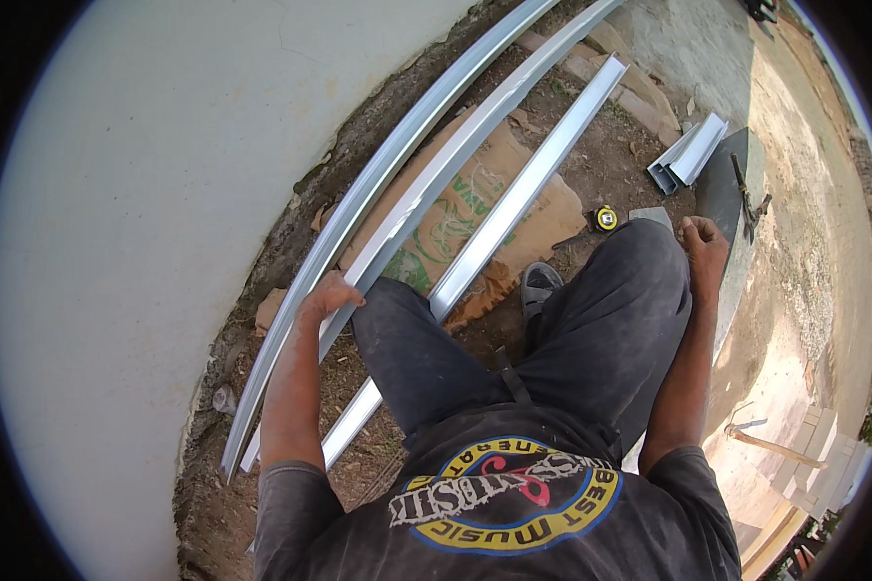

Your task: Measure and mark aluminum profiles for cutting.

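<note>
My left hand (333, 293) is closed round the middle one of three long metal channels, left of my left knee. This middle channel (434, 174) runs from beside my left arm to the far edge of the view. An outer channel (354, 198) lies along its left, by the wall. The third channel (528, 189) passes under my left leg. My right hand (705, 250) is beside my right knee, its fingers curled together; whatever they hold, if anything, is hidden. A yellow and black tape measure (606, 218) lies on the ground beyond my right knee.
A pale wall (165, 194) borders the left. Flattened brown paper sacking (543, 218) lies beneath the channels. Short metal channel pieces (693, 153) are stacked at the far right, near a dark metal tool (749, 198). A wooden-handled tool (775, 446) lies at the right.
</note>
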{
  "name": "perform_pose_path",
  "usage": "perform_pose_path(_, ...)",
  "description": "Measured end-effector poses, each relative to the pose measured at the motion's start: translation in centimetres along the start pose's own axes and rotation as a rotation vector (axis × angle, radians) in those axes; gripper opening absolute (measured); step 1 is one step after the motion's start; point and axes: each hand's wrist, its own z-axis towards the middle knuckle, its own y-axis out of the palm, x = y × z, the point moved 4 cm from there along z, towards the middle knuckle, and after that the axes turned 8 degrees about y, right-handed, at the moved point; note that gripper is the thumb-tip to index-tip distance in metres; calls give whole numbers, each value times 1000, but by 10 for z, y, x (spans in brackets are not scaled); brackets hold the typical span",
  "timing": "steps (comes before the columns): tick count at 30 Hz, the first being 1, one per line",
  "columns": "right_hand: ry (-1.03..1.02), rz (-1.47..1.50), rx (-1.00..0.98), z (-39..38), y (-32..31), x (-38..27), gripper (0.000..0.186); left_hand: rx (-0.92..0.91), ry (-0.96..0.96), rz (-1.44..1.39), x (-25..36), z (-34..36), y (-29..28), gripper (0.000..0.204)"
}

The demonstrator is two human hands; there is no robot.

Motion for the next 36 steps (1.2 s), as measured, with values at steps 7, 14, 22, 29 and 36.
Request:
perform_pose_path(7, -374, -272, -172, -52, 45, -132, 15, -11, 13, 35, -9, 9, 3, 69)
perform_pose_path(14, -392, -316, -149, -57, 56, -135, 20, 76, 51, 3, -4, 4, 0, 49)
perform_pose_path(22, -363, -342, -146, -56, 57, -135, 20, -58, 22, -12, -16, 14, 2, 63)
perform_pose_path(29, -376, -415, -134, -57, 55, -133, 22, -56, -12, -12, 0, 7, -1, 74)
perform_pose_path(36, -394, -346, -116, -48, 49, -126, 25, -87, -66, -58, -13, 13, -4, 85)
